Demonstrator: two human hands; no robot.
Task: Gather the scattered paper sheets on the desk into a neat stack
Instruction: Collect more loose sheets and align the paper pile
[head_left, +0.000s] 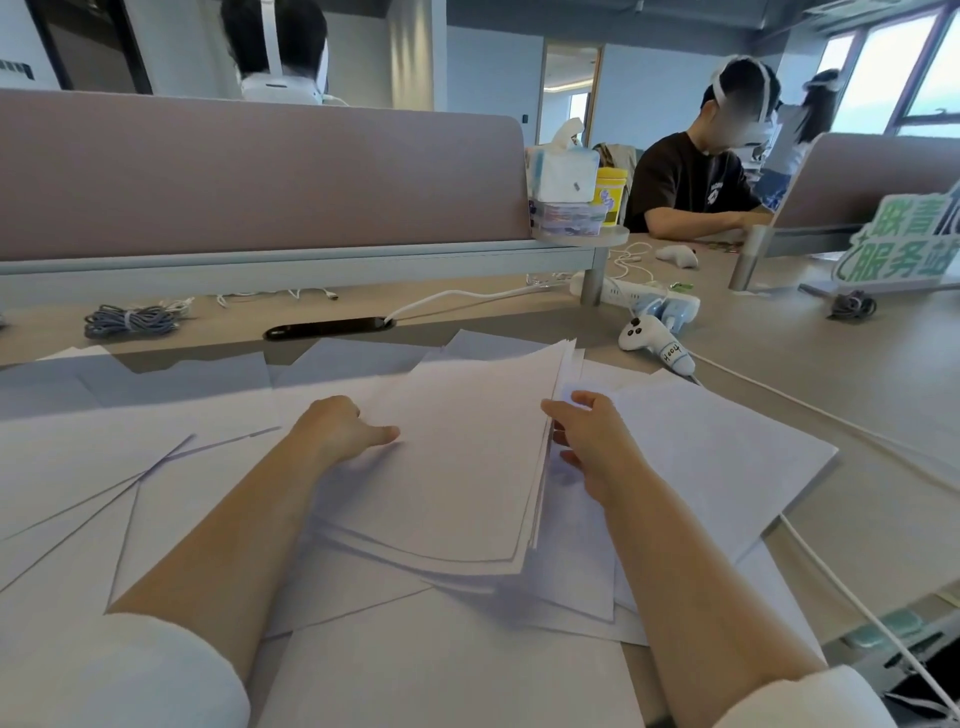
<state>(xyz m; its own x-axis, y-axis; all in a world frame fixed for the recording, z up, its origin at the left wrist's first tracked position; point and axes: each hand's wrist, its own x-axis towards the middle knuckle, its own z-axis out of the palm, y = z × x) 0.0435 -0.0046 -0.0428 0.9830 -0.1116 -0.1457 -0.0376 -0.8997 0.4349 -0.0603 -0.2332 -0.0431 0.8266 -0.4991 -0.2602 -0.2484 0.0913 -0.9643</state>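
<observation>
Now, paper stack (467, 457): thin white sheets with uneven, fanned edges, lying mid surface (857, 374), right side raised.
loose sheets (78, 467): flat, white, overlapping at angles, spread to the left, right and front under the stack.
left grip (343, 428): at the stack's left edge, thumb flat on the top sheet, fingers curled at the edge, pinching it.
right grip (592, 441): fingers fairly straight, tips against the stack's right edge, thumb lifted clear, enclosing nothing.
partition (260, 166): mauve fabric, rounded corner.
tissue pack (563, 171): soft plastic, one tissue poking from the top, resting on the clear box.
clear box (569, 218): lidded plastic holding small coloured items, too small to name.
yellow tub (613, 195): round, just beside the box.
coiled cable (130, 319): grey, braided, banded.
</observation>
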